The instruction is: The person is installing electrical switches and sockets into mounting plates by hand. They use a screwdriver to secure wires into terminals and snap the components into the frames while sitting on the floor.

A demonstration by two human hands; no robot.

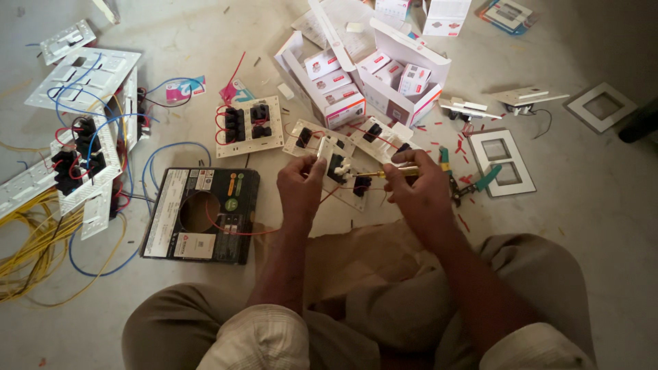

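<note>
Head view shows the left hand [300,183] gripping a white switch plate [334,163] above the floor, near the lap. Right hand [419,186] grasps a yellow-handled screwdriver [384,173]; I think it should stay straight on the screw.

Grey floor [603,226], switch plates [249,126], cartons [363,75], black box [202,214], wires [31,250]

A dark flat box [201,215] with a round cutout lay on the floor [603,205], near coiled yellow wires [27,253]. White cartons [384,75] of small boxes stood open beyond green-handled pliers [473,183].
</note>
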